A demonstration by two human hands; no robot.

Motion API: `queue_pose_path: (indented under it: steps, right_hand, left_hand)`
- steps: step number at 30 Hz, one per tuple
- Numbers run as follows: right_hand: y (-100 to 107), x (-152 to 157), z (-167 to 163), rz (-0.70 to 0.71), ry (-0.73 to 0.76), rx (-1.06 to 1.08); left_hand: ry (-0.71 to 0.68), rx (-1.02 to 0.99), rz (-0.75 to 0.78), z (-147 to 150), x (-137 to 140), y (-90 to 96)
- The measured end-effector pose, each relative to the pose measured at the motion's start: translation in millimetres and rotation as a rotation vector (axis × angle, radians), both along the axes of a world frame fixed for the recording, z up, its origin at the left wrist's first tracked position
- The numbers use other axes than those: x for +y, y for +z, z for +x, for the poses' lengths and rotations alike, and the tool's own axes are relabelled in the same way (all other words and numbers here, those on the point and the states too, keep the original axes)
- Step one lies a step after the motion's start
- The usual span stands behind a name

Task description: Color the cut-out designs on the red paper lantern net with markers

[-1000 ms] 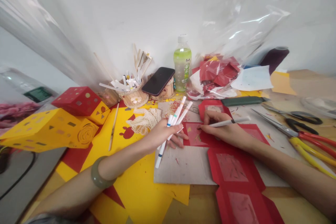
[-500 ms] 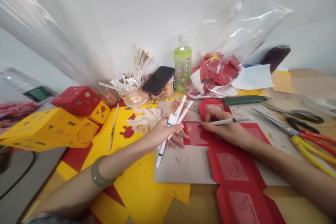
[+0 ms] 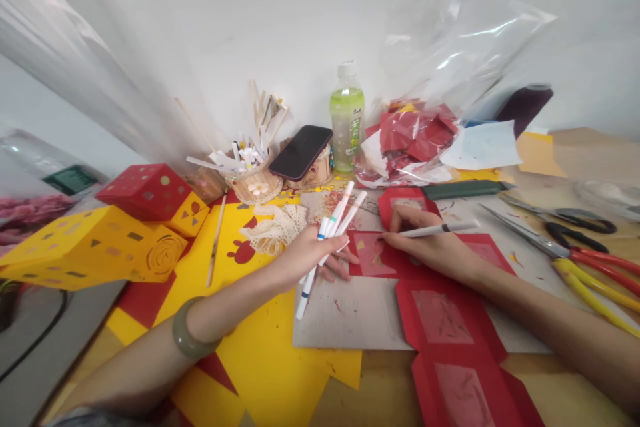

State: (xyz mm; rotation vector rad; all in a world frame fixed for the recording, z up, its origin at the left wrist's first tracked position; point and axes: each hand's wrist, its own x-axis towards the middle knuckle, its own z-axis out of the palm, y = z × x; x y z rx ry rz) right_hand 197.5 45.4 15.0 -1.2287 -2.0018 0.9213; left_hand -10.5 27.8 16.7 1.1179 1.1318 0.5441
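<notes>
Red card (image 3: 450, 353) lies spread under the right hand (image 3: 430, 243), with clear-filmed windows, one arm running left to the other hand's fingertips. Well left of the left hand (image 3: 303, 253) sit a yellow box (image 3: 70, 243) and, behind it, a red box (image 3: 145, 190); just beyond its wrist is a lace bundle (image 3: 275, 227). That hand is closed loosely around several white pens (image 3: 341, 207), fingers curled, at the card's left edge. Beyond it stands a bottle (image 3: 347, 127). The right hand pinches a single pen (image 3: 425, 229); whether its tip touches the card I cannot tell. Right of it lie black-handled scissors (image 3: 570, 213).
</notes>
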Motion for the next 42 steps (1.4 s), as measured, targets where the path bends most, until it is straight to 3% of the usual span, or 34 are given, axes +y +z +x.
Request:
queue_pose_path:
  steps: [3, 10, 17, 42]
  right_hand:
    - [-1.6, 0.7, 1.0, -0.01, 0.002, 0.011]
    - [-6.8, 0.0, 4.7, -0.207, -0.053, 0.212]
    - [-4.9, 0.1, 4.1, -0.017, 0.067, 0.051]
    - [-3.0, -1.4, 2.1, -0.022, 0.117, -0.014]
  left_hand:
    - [0.0, -0.002, 0.004, 0.0, -0.2, 0.5]
    - [-0.005, 0.001, 0.006, 0.4, -0.4, 1.1]
    - [-0.003, 0.003, -0.003, -0.1, 0.1, 0.1]
    - [0.011, -0.009, -0.018, 0.7, 0.2, 0.5]
